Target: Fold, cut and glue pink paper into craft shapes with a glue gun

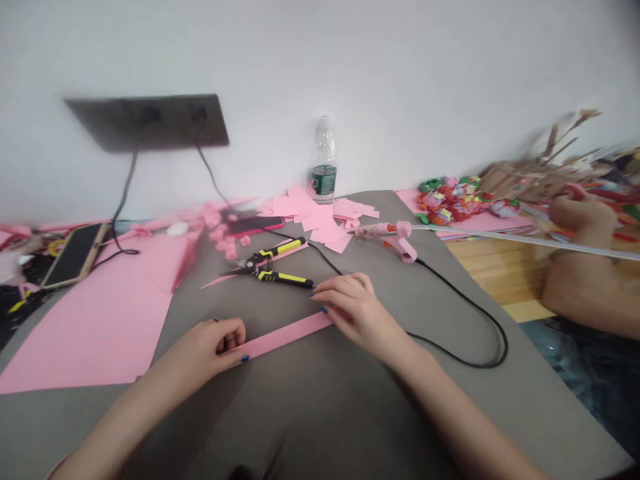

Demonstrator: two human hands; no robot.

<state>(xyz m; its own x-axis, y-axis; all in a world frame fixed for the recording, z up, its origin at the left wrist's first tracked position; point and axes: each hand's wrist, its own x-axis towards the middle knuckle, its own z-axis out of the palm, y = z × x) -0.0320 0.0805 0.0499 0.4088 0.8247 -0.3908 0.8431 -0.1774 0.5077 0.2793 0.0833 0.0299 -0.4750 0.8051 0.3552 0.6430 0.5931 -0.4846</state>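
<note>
Left hand [213,347] is pinching the pink paper strip [289,335] at its 8 o'clock end; right hand [367,320] is covering the 2 o'clock end, fingers bunched, can't tell pinch or press. Strip is running flat between them over the tabletop [320,413], looks cut, no fold or glue visible, so shaping seems undone. Cut pink pieces [320,220] are lying past it toward 12, snips [285,277] at 11, glue gun [385,231] at 1, large pink sheets [100,320] waiting at 9.
</note>
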